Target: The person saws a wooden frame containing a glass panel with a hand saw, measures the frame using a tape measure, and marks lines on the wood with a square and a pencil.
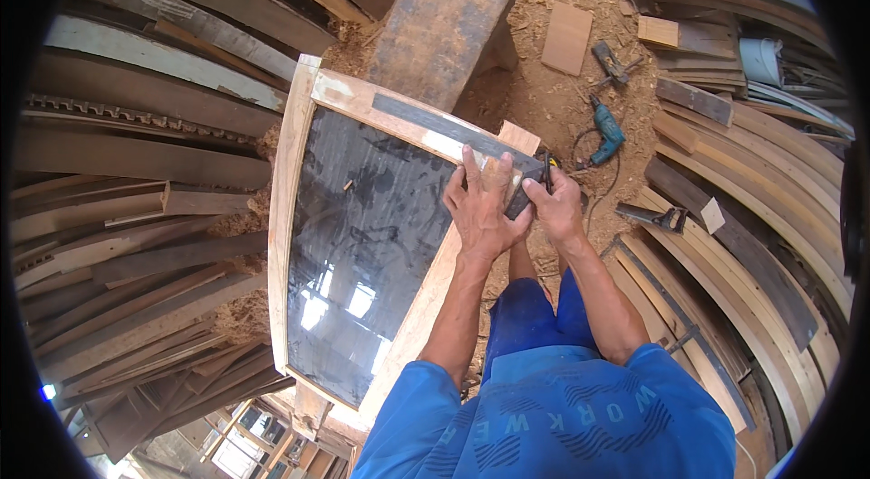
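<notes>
A wooden frame holds a dark, shiny glass-like panel with smudges and bright reflections. Along its far rail lies the long grey blade of a carpenter's square, whose short dark arm turns back at the right corner. My left hand holds the square there, fingers spread over the blade and rail, thumb by the short arm. Close beside it, my right hand pinches a thin dark pencil-like stick upright at the square's right end. The stick's tip is hard to make out.
Beyond the frame runs a thick plank bench. On the sawdust floor to the right lie a teal power drill with a cord, a metal clamp, a flat wood piece and a handsaw. Stacked boards line both sides.
</notes>
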A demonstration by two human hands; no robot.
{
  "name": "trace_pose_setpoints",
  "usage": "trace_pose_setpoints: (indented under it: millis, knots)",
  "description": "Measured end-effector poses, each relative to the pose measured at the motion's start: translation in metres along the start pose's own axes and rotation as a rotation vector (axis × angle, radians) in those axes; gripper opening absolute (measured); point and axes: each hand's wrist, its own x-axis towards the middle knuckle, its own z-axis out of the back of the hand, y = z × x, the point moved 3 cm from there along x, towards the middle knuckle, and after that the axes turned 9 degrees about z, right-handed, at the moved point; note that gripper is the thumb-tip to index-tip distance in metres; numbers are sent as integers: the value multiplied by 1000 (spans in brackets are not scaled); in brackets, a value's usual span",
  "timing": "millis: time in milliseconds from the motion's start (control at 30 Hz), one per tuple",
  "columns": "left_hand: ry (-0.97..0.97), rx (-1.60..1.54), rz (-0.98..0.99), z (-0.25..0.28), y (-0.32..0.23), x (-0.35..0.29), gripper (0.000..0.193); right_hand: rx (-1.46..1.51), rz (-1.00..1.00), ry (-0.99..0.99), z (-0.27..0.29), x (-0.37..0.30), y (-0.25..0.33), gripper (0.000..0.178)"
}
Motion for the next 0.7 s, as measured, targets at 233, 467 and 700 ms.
trace_pose_setpoints:
  millis: [233, 467, 700]
  knots:
    - [8, 3, 5, 1, -1, 2, 92, 24, 0, -7, 2, 1, -9, 26]
    - [-3, 3, 3, 2, -1, 2, 92, 38, 3, -21, 0, 1, -5, 23]
    - [5, 13, 8, 1, -1, 2, 92, 35, 2, -29, 0, 2, -4, 22]
